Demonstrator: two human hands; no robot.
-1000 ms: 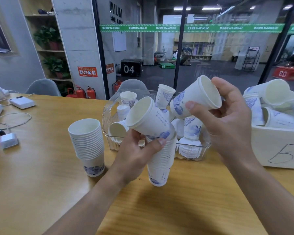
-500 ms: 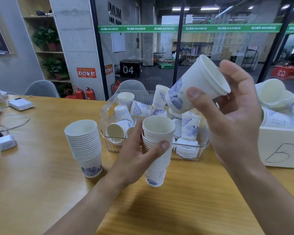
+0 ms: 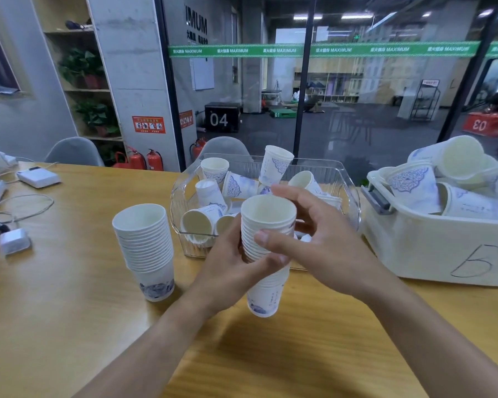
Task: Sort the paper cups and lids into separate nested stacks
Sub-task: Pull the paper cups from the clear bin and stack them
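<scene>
Holding the held cup stack (image 3: pixel 266 242) in the middle of the frame, the left hand (image 3: pixel 230 268) wraps its fingers round it, just above the counter (image 3: pixel 69 326). The right hand (image 3: pixel 322 239) touches the top cup with thumb and loose fingers. Pushing sideways could tip the tall stack, or squash the thin paper. The cups are white with blue patterns.
</scene>
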